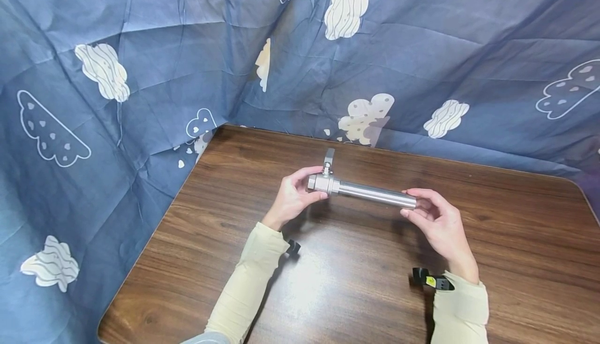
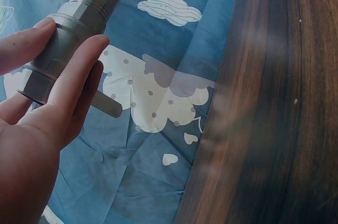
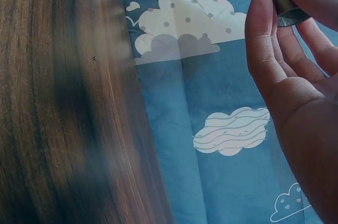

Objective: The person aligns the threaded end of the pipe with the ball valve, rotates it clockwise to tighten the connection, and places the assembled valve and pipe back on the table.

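Note:
A metal ball valve (image 1: 324,183) with a flat lever handle (image 1: 329,157) is joined to a straight steel pipe (image 1: 375,195). Both are held up above the wooden table, the pipe pointing right. My left hand (image 1: 291,196) grips the valve body between thumb and fingers; the left wrist view shows its hex end (image 2: 36,87) near the palm. At the pipe's far end, my right hand (image 1: 440,223) pinches the tip between thumb and fingers. The pipe end (image 3: 292,18) shows in the right wrist view, with the rest of the pipe cut off by the frame.
The brown wood-grain table (image 1: 347,276) spreads beneath both arms. Behind it and to the left hangs a blue cloth (image 1: 187,73) with white cloud prints, meeting the table's far edge. Black wrist devices (image 1: 431,280) sit on both forearms.

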Demonstrator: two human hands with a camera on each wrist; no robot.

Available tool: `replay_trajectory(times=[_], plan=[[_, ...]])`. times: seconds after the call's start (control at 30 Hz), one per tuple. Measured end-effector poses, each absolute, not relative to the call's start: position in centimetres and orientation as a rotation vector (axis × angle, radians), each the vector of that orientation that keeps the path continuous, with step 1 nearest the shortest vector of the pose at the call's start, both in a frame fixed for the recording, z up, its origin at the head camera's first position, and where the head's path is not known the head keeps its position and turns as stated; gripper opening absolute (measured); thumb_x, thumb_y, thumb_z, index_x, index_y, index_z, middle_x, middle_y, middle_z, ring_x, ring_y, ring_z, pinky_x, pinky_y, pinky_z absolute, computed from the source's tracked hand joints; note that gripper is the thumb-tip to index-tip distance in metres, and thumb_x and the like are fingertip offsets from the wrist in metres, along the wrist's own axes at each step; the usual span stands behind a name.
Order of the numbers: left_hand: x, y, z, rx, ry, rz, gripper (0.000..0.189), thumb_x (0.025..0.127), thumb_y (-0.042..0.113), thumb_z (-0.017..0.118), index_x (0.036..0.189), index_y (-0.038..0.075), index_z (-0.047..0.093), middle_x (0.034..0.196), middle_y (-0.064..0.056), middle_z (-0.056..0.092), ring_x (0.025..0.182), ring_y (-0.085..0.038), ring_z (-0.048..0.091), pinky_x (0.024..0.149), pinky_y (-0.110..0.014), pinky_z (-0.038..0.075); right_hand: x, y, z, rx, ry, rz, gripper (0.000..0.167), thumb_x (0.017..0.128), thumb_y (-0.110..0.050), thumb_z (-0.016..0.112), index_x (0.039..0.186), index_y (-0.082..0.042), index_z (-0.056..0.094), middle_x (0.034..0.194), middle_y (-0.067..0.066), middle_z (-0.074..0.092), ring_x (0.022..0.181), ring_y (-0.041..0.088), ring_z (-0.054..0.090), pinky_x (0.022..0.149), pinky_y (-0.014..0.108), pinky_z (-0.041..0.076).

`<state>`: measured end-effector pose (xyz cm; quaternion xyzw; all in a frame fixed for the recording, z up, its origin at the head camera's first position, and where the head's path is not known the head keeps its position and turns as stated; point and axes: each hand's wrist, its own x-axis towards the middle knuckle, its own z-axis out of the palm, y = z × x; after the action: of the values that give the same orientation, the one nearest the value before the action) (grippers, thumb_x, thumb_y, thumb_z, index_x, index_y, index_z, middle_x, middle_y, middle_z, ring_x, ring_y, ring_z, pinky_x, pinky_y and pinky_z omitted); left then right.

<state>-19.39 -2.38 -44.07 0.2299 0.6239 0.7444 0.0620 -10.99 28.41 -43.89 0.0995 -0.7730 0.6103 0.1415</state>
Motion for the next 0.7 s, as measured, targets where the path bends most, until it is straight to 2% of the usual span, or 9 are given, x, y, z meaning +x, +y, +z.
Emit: replay_trajectory(times=[0.33, 0.57, 0.7], plan=[[-19.35, -2.43, -43.98, 0.684, 1.898, 2.240, 0.058, 0.073, -0.018, 0.069, 0.128, -0.009, 0.053, 0.127, -0.029, 0.054, 0.103, -0.019, 0.056, 0.088, -0.018, 0.052, -10.98, 28.44, -43.90, 0.297, -2.214, 1.787, 0.044, 0.076, 0.017, 0.069, 0.118, 0.011, 0.057, 0.109, -0.010, 0.068, 0.085, -0.001, 0.065, 0.070, 0.010, 0.053], [-19.38, -2.45, -43.97, 0.691, 1.907, 2.243, 0.057, 0.072, -0.017, 0.070, 0.127, -0.009, 0.054, 0.128, -0.028, 0.054, 0.103, -0.014, 0.057, 0.090, -0.018, 0.051, -11.00, 28.43, -43.76, 0.295, -2.229, 1.783, 0.044, 0.077, 0.016, 0.069, 0.119, 0.011, 0.057, 0.092, -0.010, 0.070, 0.079, -0.002, 0.066, 0.066, 0.011, 0.053], [-19.46, -2.46, -44.07, 0.689, 1.908, 2.243, 0.057, 0.072, -0.017, 0.070, 0.127, -0.009, 0.054, 0.126, -0.028, 0.055, 0.103, -0.015, 0.057, 0.089, -0.018, 0.051, -11.02, 28.50, -43.79, 0.314, -2.216, 1.810, 0.044, 0.078, 0.016, 0.068, 0.120, 0.012, 0.055, 0.087, -0.009, 0.071, 0.077, -0.001, 0.066, 0.066, 0.012, 0.054]])
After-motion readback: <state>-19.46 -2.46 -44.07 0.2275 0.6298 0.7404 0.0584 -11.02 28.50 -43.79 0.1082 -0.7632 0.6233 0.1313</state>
